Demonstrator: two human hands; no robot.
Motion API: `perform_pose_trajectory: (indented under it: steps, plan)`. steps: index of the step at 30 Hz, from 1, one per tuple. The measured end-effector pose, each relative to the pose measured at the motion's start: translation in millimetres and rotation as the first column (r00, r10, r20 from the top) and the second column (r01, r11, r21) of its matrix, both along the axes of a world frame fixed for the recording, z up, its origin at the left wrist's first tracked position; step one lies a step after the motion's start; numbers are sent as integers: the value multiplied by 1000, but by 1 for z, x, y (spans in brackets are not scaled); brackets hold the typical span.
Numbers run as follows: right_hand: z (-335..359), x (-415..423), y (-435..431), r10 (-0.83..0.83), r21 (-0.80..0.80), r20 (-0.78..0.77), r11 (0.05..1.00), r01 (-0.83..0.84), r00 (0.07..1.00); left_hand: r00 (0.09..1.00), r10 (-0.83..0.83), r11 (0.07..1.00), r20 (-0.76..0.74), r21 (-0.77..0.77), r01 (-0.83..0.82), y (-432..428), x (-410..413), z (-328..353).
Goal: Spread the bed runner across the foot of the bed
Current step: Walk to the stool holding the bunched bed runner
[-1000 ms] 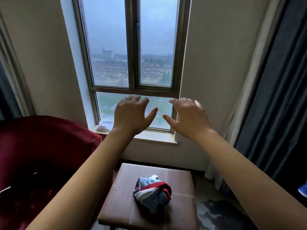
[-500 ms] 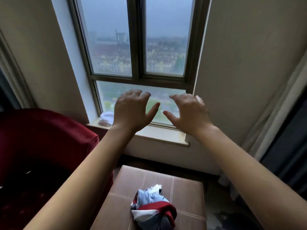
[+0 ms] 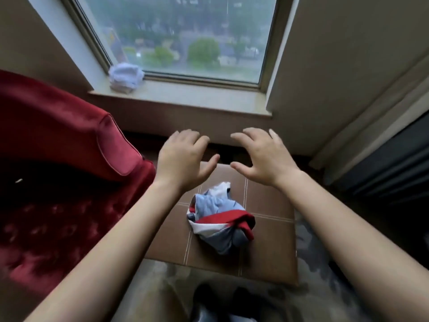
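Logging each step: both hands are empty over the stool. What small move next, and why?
The left hand and right hand are open, empty, just beyond the crumpled cloth on the brown stool. So probably lower them and grasp it. No bed shows; whether it is the runner I cannot tell.

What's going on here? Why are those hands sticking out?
A person holds both bare hands out in the air, fingers spread, gripping nothing. The left hand and right hand hover over the far end of a brown leather stool, where a crumpled red, white, blue and grey cloth lies untouched. A red velvet armchair stands to the left, and a small white folded cloth sits on the window sill. No bed shows, so no spreading has begun.
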State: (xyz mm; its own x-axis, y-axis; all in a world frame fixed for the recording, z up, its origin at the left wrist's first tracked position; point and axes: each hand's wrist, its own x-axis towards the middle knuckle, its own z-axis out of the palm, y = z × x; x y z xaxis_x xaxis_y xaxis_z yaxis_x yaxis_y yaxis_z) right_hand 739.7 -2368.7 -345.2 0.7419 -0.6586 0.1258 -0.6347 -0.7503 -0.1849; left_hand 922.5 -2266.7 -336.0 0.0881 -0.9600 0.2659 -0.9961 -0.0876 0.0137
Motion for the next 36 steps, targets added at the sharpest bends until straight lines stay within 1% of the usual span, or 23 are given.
perform_pose_trajectory:
  steps: [5,8,13,16,18,19,21,23,26,28,33,36]
  plan:
    - [-112,-10,2,9,190,-136,982,17,991,996,-74,964,-58,250,86,10,4,-114]
    - [-174,-18,5,7,264,-197,963,46,980,990,-112,924,-87,358,136,11,8,-173]
    - [-261,-22,16,18,334,-256,940,71,966,982,-121,857,-145,484,177,9,7,-258]
    - [-303,-20,24,34,387,-271,919,77,962,981,-84,831,-174,531,166,9,3,-301]
    - [-325,-16,27,53,425,-291,902,79,955,980,-90,799,-176,575,176,9,2,-324]
    - [-333,-14,27,52,459,-288,884,90,956,980,-111,770,-162,610,188,9,3,-333]
    - [-345,-10,23,42,564,-263,817,119,964,978,-152,705,-143,678,209,7,7,-351]
    - [-356,-8,17,79,647,-262,754,114,962,978,-166,658,-124,725,203,4,14,-368]
    - [-370,-7,7,191,655,-326,752,75,926,982,-166,649,-86,741,174,0,20,-389]
    - [-381,-7,2,216,661,-350,747,77,912,987,-129,653,-101,740,161,-4,20,-400]
    - [-410,-4,-4,131,707,-328,691,151,936,967,-17,618,-254,758,210,-19,18,-428]
    - [-422,-5,-4,66,717,-276,678,160,959,938,-1,636,-348,723,269,-22,20,-444]
